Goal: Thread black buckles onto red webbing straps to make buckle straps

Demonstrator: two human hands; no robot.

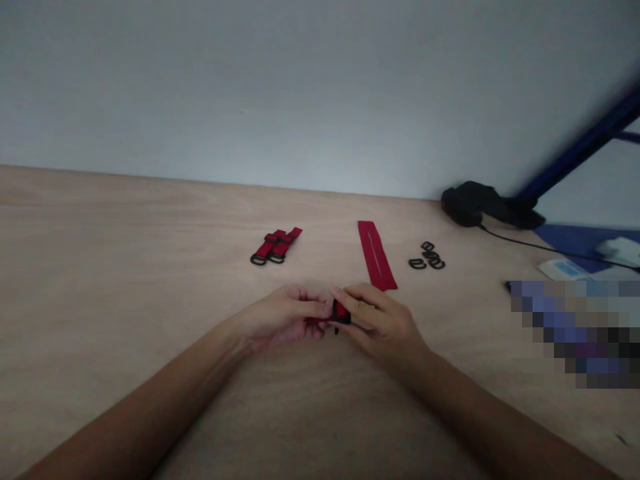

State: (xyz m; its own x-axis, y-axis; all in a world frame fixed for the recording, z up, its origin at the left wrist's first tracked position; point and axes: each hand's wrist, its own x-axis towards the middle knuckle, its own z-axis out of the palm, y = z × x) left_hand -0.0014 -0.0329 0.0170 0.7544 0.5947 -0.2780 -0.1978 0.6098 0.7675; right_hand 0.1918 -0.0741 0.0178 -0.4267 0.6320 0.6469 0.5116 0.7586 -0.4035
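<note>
My left hand pinches a red strap close above the table. On the same strap, a black slider buckle is gripped between the fingers of my right hand. Both hands are closed and nearly touching, and they hide much of the strap. Beyond my left hand lie red straps fitted with black buckles and hooks. Flat red strips lie side by side past my right hand. Farther right sits a small group of loose black hooks and slider buckles.
A pale wooden table meets a grey-white wall at the back. Toward the back right rests a black object with a cable running right. Blurred-out items and a white and blue packet lie at the right.
</note>
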